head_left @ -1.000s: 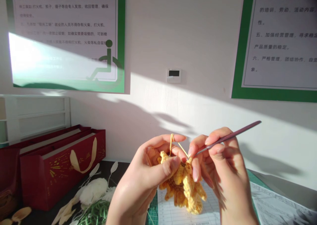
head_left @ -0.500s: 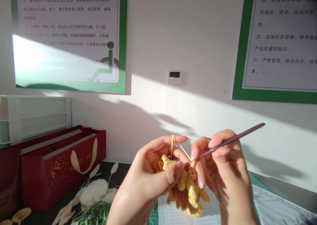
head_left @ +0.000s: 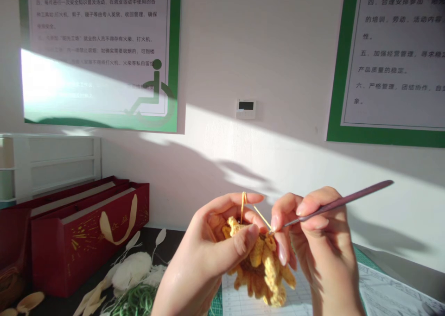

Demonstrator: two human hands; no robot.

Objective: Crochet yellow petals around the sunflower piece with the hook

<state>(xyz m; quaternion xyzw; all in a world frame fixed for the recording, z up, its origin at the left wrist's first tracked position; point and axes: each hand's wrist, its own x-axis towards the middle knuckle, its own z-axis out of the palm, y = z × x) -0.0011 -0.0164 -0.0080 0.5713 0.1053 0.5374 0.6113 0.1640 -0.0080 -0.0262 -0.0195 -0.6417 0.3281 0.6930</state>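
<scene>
Between my hands is a yellow crocheted flower [head_left: 267, 269] with many petals and a brownish middle. My left hand [head_left: 215, 246] pinches its upper edge between thumb and fingers. Yellow yarn [head_left: 244, 205] loops over the raised left index finger and runs down to the work. In my right hand [head_left: 320, 232] is a crochet hook [head_left: 347, 199] with a dark purple handle, held like a pen and slanting up to the right. The hook's tip is at the flower's top edge, close to the left thumb; fingers partly hide it.
Red gift bags [head_left: 93, 232] stand at the left by a white rack [head_left: 62, 163]. White yarn [head_left: 132, 269] and green yarn [head_left: 137, 300] lie on the dark table. Printed paper [head_left: 392, 288] and a green cutting mat [head_left: 217, 302] lie beneath and right of my hands.
My right hand has moved right with the crochet hook, drawing it partly back out of the flower. My left hand keeps its hold on the flower; the view has shifted slightly.
</scene>
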